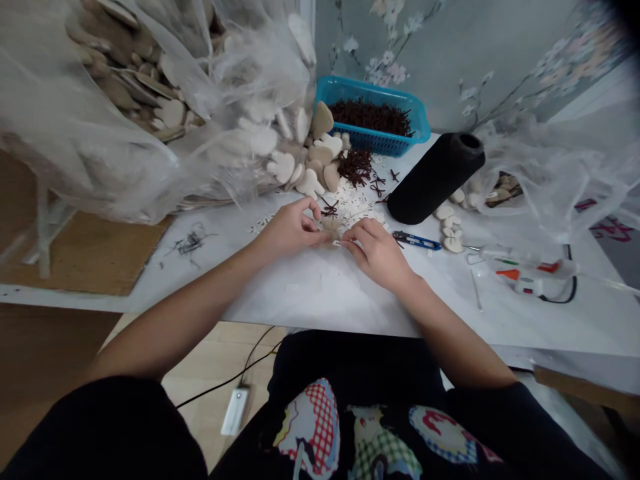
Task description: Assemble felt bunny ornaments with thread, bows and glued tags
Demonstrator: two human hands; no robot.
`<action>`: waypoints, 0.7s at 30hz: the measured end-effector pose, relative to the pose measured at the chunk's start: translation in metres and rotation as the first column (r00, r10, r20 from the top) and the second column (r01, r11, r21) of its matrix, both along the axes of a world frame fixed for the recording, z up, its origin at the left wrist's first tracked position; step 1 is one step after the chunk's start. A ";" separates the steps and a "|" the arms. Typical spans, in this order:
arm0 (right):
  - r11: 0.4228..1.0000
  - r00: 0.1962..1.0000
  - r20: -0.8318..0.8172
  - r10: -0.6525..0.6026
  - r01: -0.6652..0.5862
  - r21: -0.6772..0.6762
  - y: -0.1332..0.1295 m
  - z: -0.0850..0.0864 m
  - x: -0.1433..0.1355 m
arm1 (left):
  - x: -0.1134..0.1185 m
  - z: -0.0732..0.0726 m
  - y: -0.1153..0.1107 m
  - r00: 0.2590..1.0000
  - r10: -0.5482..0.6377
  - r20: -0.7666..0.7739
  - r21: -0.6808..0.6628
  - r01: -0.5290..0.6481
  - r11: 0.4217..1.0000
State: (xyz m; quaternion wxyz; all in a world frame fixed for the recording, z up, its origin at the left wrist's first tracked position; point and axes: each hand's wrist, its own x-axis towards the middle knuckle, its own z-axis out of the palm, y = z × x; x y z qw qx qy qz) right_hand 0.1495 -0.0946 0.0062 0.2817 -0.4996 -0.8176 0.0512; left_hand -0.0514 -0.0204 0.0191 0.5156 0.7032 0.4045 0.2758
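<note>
My left hand point(293, 228) is closed in a loose curl, its thumb and fingertips at a small beige fuzzy piece point(330, 228) low over the white table. Opposite it, my right hand point(377, 252) pinches a small white tag point(337, 243) with a dark mark, at the near edge of the beige piece. Just beyond both hands lies a spread of small white tags point(354, 200). Dark brown bows point(356, 167) are heaped behind the tags, with a few loose ones beside them. Blue thread snips point(417, 241) lie to the right of my right hand.
A blue basket point(423, 123) of brown bows stands at the back. Plastic bags point(150, 167) of beige and white plush pieces point(283, 167) fill the left. A black cylinder point(435, 177) leans at right, near a glue gun point(530, 285). Dark thread scraps point(191, 241) lie left.
</note>
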 end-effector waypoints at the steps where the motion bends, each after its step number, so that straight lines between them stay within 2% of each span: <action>1: 1.000 1.000 0.002 0.001 -0.001 -0.005 0.001 -0.001 0.000 | 0.000 0.000 0.000 1.000 0.001 0.006 -0.004 -0.001 1.000; 9: 1.000 1.000 0.024 -0.001 0.002 -0.005 0.004 -0.005 -0.001 | 0.001 0.000 -0.001 1.000 0.003 0.026 -0.033 -0.002 0.999; 13: 0.999 0.999 -0.034 -0.036 0.036 0.001 0.003 -0.005 0.000 | 0.002 0.000 -0.001 0.999 -0.022 0.024 -0.016 0.022 1.000; 17: 0.994 0.965 -0.239 -0.106 0.093 -0.065 0.003 -0.007 0.001 | 0.003 0.003 -0.002 0.999 -0.006 0.035 -0.043 0.008 0.999; 19: 0.984 0.902 -0.402 -0.159 0.110 -0.142 0.005 -0.010 0.001 | 0.003 0.004 -0.002 0.999 0.006 0.034 -0.056 -0.004 0.998; 21: 0.966 0.798 -0.564 -0.212 0.084 -0.244 0.008 -0.015 0.000 | 0.003 0.006 -0.003 0.999 0.015 0.036 -0.064 -0.013 0.998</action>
